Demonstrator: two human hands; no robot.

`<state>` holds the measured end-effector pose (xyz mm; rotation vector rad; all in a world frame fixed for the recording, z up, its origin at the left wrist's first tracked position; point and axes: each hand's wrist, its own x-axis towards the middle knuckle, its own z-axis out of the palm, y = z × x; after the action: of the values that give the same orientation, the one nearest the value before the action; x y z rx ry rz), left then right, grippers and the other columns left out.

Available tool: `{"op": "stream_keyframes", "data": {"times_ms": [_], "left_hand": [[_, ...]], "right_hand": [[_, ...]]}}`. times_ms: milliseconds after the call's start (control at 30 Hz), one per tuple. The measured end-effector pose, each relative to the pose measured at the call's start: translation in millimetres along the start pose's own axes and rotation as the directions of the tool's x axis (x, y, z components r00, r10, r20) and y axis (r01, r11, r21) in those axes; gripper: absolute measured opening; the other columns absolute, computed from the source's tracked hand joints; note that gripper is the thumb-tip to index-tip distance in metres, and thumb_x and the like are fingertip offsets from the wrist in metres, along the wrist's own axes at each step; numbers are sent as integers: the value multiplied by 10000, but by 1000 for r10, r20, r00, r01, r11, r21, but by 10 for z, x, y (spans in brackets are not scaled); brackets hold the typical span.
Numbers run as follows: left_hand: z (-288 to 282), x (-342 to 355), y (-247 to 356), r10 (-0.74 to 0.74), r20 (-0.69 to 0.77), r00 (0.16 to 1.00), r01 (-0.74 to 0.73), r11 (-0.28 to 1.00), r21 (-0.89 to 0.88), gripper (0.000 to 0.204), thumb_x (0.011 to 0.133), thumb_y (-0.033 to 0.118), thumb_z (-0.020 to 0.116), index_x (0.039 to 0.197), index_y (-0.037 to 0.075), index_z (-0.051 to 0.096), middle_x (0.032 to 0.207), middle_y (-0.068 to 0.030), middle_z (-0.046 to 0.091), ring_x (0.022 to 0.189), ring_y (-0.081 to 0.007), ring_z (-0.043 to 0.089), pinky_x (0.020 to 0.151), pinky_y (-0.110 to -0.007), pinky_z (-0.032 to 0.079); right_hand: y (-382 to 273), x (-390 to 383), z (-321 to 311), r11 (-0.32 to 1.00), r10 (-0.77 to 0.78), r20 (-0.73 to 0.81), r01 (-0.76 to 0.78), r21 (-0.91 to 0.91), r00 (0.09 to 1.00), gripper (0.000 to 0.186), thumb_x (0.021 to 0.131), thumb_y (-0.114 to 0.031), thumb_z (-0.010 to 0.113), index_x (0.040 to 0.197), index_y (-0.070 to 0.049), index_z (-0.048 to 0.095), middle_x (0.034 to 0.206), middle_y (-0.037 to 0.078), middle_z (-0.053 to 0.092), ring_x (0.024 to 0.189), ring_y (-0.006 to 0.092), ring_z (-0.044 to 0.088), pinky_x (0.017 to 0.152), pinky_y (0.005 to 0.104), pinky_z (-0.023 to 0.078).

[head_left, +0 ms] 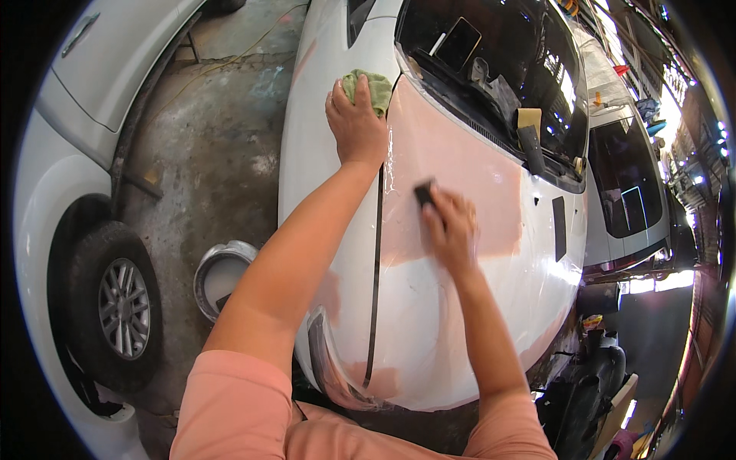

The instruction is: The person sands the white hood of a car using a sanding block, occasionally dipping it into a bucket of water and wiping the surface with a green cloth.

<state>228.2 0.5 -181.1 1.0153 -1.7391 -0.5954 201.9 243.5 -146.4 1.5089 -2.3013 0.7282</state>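
My left hand (359, 126) is closed around a crumpled green cloth (376, 92), on the white fender beside the hood seam. Over the hood, my right hand (454, 225) grips a small piece of black sandpaper (424, 192) against a large pink patch (469, 165). That hand is slightly smeared by motion, and whether a block backs the paper cannot be seen. Water glistens along the seam by the patch's left edge. Around both hands lies the white car hood (429, 330), with smaller pink patches near its front.
A phone (460, 44) rests at the windshield. A dark strip (560, 228) lies on the hood's right side. On the floor stands a round bucket (222, 277). Another vehicle's wheel (123, 307) is at left; a silver car (629, 180) stands at right.
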Motion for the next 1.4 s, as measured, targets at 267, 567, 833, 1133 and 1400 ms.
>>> {"op": "stream_keyframes", "data": {"times_ms": [267,567,833,1133,1400], "left_hand": [[94,-49,-79,32,2,999,-32,999,27,736,948,242,764,1572,178,377,1580,-295,324,1445,-516,347,1188,-588,375],[70,-87,185,7,60,998,-4,999,-48,719,934,201,759,1558,191,401,1585,-280,331,1457,-515,349,1215,-580,361],[-19,3,-58,-13,6,1000,13,1000,15,747,925,164,767,1569,175,387,1598,-272,313,1455,-502,350,1206,-575,371],[105,-93,130,29,43,999,-27,998,-49,747,936,164,759,1580,163,379,1601,-292,300,1458,-517,333,1199,-579,365],[-43,68,-102,-11,2,1000,11,1000,24,753,934,170,761,1582,162,377,1603,-291,303,1461,-518,329,1198,-582,369]], "right_hand": [[174,632,267,994,-2,-54,-4,-108,999,350,999,-331,697,1306,-169,749,1217,92,708,1049,380,647,897,494,557],[240,1126,193,997,0,-55,-4,-73,999,355,1003,-327,684,1306,-154,751,1227,68,711,1096,353,645,930,453,551],[-79,-233,-160,1000,9,58,-9,2,998,366,957,-241,743,1309,-141,753,1187,46,720,1010,310,658,869,446,565],[234,1493,400,995,-19,-115,7,-99,993,341,990,-313,674,1292,-174,749,1184,67,724,1032,337,662,887,457,573],[-6,296,14,999,-50,73,51,-17,996,373,984,-295,704,1321,-142,746,1244,48,708,1099,317,656,926,437,555]]}}
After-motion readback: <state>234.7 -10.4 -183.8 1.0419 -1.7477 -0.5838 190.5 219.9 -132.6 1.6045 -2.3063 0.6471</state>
